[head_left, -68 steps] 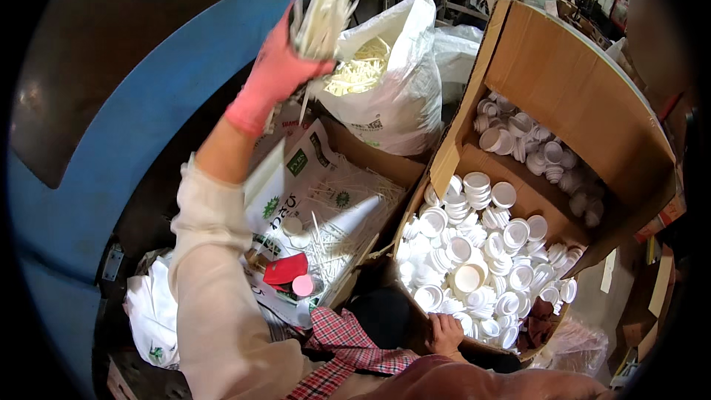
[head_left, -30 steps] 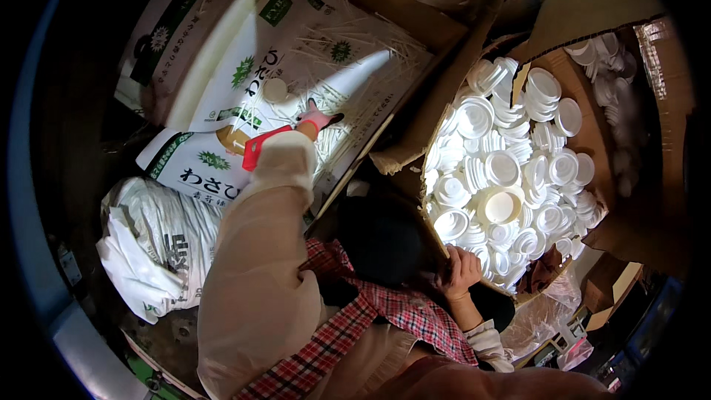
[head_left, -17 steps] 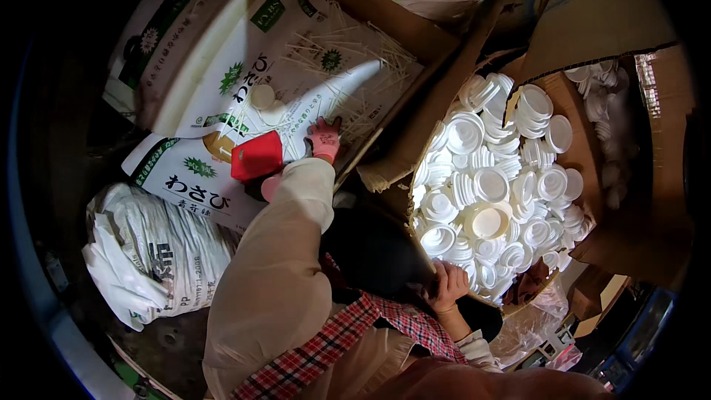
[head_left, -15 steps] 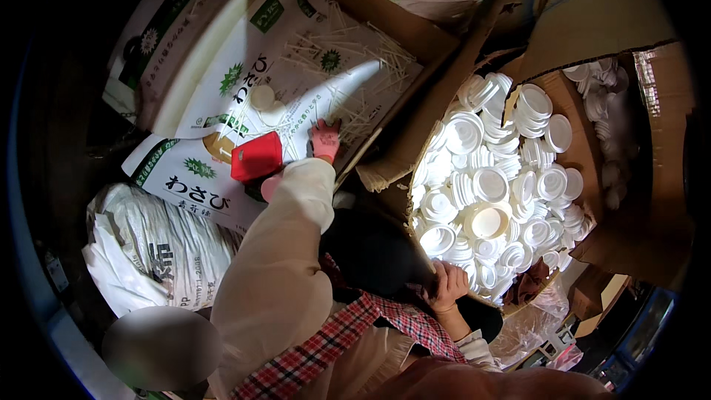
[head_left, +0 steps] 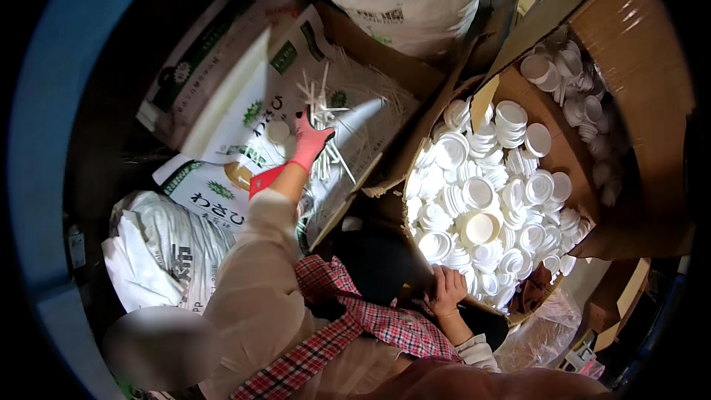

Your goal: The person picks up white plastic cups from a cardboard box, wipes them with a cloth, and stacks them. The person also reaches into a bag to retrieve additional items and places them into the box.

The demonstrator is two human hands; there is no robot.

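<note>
My left hand, in a pink glove, closes around a bunch of thin white plastic sticks above the left carton. The sticks poke out on both sides of the glove. Beneath it, more loose sticks lie on a printed white sack that lines the carton. A red object is partly covered by my left forearm. My bare right hand curls over the near edge of the right carton. That carton holds many round white plastic lids and one larger cream ring-shaped piece.
A full white sack stands behind the cartons. Another white woven sack lies at the left. More lids sit behind a cardboard flap at the far right. Clear plastic film lies beside the right carton.
My left hand has risen from the sack with a bunch of sticks gripped in it. The view has shifted slightly. My right hand stays on the carton edge.
</note>
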